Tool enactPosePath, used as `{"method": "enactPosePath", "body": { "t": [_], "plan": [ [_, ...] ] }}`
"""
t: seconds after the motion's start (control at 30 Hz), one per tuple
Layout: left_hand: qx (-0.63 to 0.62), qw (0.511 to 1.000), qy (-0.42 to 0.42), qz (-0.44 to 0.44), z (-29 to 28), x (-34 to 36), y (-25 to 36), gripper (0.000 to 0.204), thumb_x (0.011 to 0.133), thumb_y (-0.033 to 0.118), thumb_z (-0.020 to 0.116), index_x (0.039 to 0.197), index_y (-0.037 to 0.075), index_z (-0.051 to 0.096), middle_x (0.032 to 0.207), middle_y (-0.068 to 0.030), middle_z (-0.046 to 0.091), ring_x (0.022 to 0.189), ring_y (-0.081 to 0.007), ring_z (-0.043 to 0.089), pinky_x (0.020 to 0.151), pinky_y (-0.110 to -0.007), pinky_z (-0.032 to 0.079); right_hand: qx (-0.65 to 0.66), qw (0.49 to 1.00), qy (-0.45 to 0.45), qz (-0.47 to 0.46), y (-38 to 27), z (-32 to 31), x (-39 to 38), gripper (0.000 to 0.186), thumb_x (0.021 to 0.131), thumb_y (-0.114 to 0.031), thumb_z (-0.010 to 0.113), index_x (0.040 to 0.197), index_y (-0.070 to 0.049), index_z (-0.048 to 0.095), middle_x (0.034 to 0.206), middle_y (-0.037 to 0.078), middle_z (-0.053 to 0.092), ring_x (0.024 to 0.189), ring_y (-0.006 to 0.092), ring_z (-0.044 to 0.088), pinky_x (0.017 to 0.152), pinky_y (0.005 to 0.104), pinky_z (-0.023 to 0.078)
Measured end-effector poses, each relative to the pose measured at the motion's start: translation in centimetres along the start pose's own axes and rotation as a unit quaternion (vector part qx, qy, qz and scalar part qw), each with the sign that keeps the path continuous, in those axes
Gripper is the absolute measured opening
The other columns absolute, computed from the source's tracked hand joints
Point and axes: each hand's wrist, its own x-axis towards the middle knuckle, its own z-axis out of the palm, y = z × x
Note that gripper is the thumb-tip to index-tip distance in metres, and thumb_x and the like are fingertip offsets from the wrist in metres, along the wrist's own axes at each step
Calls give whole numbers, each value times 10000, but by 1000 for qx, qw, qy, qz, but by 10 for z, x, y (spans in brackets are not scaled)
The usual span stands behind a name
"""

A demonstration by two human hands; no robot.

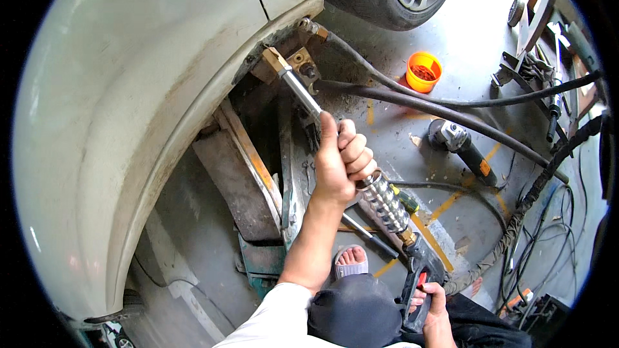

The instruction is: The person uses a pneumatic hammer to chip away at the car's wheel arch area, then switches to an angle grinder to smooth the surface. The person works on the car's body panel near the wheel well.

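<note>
Left fingers (353,149) curled round tool (387,206), right fingers (417,299) round handle (423,260)

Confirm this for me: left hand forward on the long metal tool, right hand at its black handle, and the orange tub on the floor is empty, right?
Not quite: the orange tub on the floor isn't empty; the head view shows reddish-brown material inside. The left hand and right hand are as you said.

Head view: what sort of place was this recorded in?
Most likely a vehicle body repair workshop. A dirty car takes up the left side, an angle grinder lies on the floor, and a long metal tool with a black handle extends toward the car.
</note>
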Motion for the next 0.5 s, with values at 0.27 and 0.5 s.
{"method": "enactPosePath", "body": {
  "t": [0.27, 0.5],
  "plan": [
    [254, 953, 154, 57, 1, -47, -32, 216, 965, 117, 462, 1163, 59, 397, 922, -29, 461, 834, -115, 473, 789, -308, 441, 16, 999, 29, 4, 9, -34, 4, 157, 746, -201, 575, 834, -99, 494, 623, -40, 397, 596, 99, 422, 594, 287, 365],
    [256, 951, 156, 74, 2, -31, -27, 229, 921, 90, 536, 1105, 54, 404, 886, -27, 467, 783, -110, 466, 741, -297, 422, -70, 997, 8, -23, 4, -40, 34, 219, 733, -288, 590, 652, -123, 472, 571, -65, 396, 537, 90, 418, 535, 272, 365]
  ]
}}
